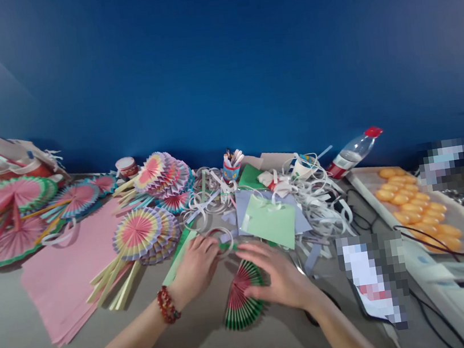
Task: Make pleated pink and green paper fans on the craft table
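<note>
My left hand [199, 265] has its fingers curled and pinched on the top of a pleated green-and-red paper fan [243, 299] lying on the grey table [15, 320]. A red bead bracelet [167, 305] sits on that wrist. My right hand [278, 274] lies flat over the fan's right side with its fingers stretched out and pressing on it. A light green sheet of paper [271, 223] lies just beyond both hands.
Finished round paper fans on sticks [145, 235] lie left of my hands, with more [9, 219] at the far left beside pink paper sheets [63, 278]. White paper strips [317, 196], a cup of pens [231, 168], a plastic bottle [354, 152] and a tray of orange pieces [417, 200] fill the right.
</note>
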Demonstrator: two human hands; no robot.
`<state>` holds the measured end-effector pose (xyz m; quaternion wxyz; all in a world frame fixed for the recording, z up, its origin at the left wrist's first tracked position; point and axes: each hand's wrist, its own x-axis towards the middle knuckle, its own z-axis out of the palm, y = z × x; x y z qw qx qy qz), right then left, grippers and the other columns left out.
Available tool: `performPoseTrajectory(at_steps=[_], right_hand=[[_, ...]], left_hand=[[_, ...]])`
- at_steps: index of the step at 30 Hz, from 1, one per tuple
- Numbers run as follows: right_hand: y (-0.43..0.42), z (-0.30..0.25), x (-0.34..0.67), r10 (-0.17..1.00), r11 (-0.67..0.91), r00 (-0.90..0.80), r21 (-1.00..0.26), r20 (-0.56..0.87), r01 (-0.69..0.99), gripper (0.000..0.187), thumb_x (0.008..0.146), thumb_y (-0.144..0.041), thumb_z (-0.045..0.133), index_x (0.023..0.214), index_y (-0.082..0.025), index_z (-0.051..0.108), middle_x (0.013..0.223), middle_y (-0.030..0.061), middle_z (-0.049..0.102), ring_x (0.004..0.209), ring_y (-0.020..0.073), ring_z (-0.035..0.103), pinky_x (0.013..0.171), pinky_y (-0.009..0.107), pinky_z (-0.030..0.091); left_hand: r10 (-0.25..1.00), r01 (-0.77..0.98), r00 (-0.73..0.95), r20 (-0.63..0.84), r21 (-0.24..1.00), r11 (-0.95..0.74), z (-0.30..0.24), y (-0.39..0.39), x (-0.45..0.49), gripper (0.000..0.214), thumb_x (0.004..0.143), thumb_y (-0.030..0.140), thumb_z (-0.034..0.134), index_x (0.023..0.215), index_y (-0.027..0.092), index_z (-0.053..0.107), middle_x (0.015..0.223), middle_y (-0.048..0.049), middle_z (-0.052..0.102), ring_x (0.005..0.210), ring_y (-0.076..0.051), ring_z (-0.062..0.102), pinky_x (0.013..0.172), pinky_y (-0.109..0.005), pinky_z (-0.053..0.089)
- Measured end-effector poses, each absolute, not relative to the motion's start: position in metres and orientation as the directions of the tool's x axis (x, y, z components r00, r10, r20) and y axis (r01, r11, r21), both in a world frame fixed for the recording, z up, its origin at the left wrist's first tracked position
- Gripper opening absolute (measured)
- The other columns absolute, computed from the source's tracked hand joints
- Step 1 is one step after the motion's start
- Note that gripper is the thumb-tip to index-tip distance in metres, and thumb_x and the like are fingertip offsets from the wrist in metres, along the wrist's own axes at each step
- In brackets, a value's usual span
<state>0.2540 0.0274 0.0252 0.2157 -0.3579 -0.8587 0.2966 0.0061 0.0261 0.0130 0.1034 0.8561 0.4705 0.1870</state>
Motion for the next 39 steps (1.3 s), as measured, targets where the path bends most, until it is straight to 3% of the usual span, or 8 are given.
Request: performPoseTrajectory(at_steps=[4,9,16,20,22,25,29,39], right_hand=[[0.024,0.027,0.232,0.87,0.456,-0.411,-0.756,0.27,0.469,0.029,0.089,-0.021,0.062,0.117,-0.026,0.064,0.114,0.0074,0.068,0.108,0.0239,0.063,0.094,0.039,0.051],[0.022,0.022,0.213,0.901,0.433,-0.242,-0.784,0.361,0.444,0.021,0.088,-0.016,0.06,0.107,-0.025,0.064,0.106,0.0073,0.069,0.105,0.0249,0.063,0.092,0.039,0.05],[0.026,0.033,0.212,0.937,0.336,-0.225,-0.862,0.266,0.38,0.005,0.087,-0.018,0.062,0.088,-0.023,0.061,0.086,0.0028,0.067,0.082,0.02,0.064,0.077,0.032,0.051],[0.023,0.036,0.218,0.939,0.316,-0.25,-0.884,0.238,0.344,0.008,0.089,-0.022,0.061,0.081,-0.023,0.059,0.08,0.0017,0.064,0.079,0.0186,0.062,0.075,0.03,0.05],[0.022,0.036,0.221,0.945,0.308,-0.217,-0.893,0.246,0.329,0.002,0.089,-0.025,0.061,0.089,-0.023,0.06,0.086,0.0032,0.065,0.082,0.0191,0.063,0.078,0.031,0.051],[0.022,0.038,0.221,0.947,0.295,-0.221,-0.906,0.234,0.303,0.02,0.087,-0.026,0.066,0.105,-0.023,0.059,0.098,0.0052,0.066,0.085,0.019,0.064,0.08,0.032,0.052],[0.026,0.044,0.221,0.915,0.37,-0.277,-0.886,0.295,0.279,0.001,0.089,-0.023,0.062,0.089,-0.023,0.061,0.093,0.0043,0.064,0.089,0.0196,0.062,0.081,0.031,0.05],[0.021,0.045,0.232,0.946,0.263,-0.237,-0.95,0.22,0.17,0.008,0.091,-0.026,0.061,0.085,-0.022,0.063,0.087,0.0033,0.066,0.083,0.0182,0.063,0.076,0.028,0.049]], left_hand=[[0.837,0.657,0.448,0.315,0.519,-0.547,0.022,0.022,0.014,0.012,0.095,0.017,0.048,0.101,0.018,0.058,0.1,-0.0093,0.066,0.099,-0.025,0.058,0.089,-0.042,0.045],[0.85,0.61,0.394,0.351,0.591,-0.527,0.034,0.018,0.024,0.008,0.095,0.016,0.044,0.096,0.02,0.052,0.087,-0.0059,0.067,0.086,-0.023,0.061,0.094,-0.045,0.043],[0.868,0.623,0.401,0.292,0.607,-0.493,0.038,0.011,0.029,0.008,0.098,0.019,0.041,0.097,0.02,0.049,0.084,-0.0075,0.067,0.08,-0.023,0.062,0.072,-0.034,0.047],[0.872,0.61,0.403,0.279,0.628,-0.483,0.038,0.01,0.025,0.008,0.098,0.02,0.041,0.101,0.02,0.049,0.081,-0.0059,0.067,0.078,-0.023,0.062,0.071,-0.033,0.046],[0.873,0.611,0.397,0.284,0.628,-0.482,0.039,0.01,0.023,0.009,0.098,0.022,0.042,0.103,0.02,0.049,0.081,-0.0058,0.067,0.079,-0.023,0.062,0.072,-0.033,0.046],[0.873,0.614,0.396,0.285,0.625,-0.483,0.042,0.011,0.024,0.012,0.098,0.024,0.042,0.104,0.019,0.051,0.081,-0.0062,0.067,0.079,-0.023,0.062,0.072,-0.033,0.046],[0.868,0.6,0.401,0.292,0.633,-0.49,0.046,0.011,0.026,0.012,0.098,0.024,0.043,0.103,0.02,0.053,0.087,-0.0081,0.069,0.083,-0.023,0.063,0.075,-0.034,0.047],[0.87,0.521,0.423,0.252,0.718,-0.461,0.049,0.01,0.021,0.014,0.097,0.017,0.041,0.104,0.02,0.052,0.088,-0.0059,0.069,0.09,-0.023,0.059,0.081,-0.034,0.045]])
